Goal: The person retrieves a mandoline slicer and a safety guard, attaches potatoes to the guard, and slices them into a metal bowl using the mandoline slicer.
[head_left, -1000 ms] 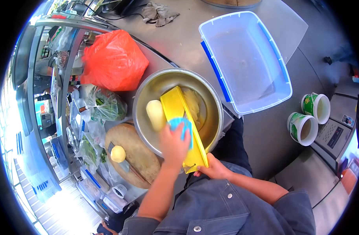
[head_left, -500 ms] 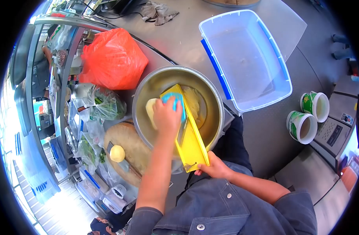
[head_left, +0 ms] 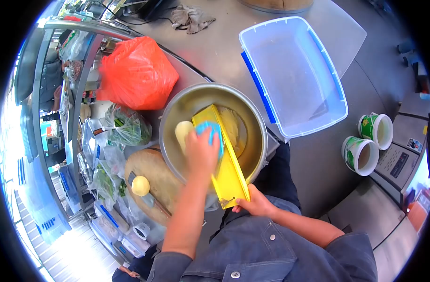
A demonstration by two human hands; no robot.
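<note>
My left hand (head_left: 201, 152), slightly blurred, is closed over a blue holder (head_left: 210, 129) on the upper part of a yellow slicer (head_left: 231, 181). Whatever lies under the holder is hidden. My right hand (head_left: 258, 202) grips the slicer's lower end, near my body. The slicer slants into a steel bowl (head_left: 259, 141), its far end inside. A peeled, pale yellow potato-like piece (head_left: 183, 131) lies left of the slicer in the bowl, and thin pale slices (head_left: 231, 124) lie to its right.
Left of the bowl, a round wooden board (head_left: 147, 164) bears a knife (head_left: 151, 199) and a peeled round piece (head_left: 140, 185). A red bag (head_left: 139, 73) and bagged greens (head_left: 128, 124) are beyond. An uncovered clear tub (head_left: 294, 75) stands right, with two buckets (head_left: 360, 155) farther right.
My left hand and the blue holder moved up along the slicer from its middle, then slightly back down. My right hand keeps its grip on the lower end.
</note>
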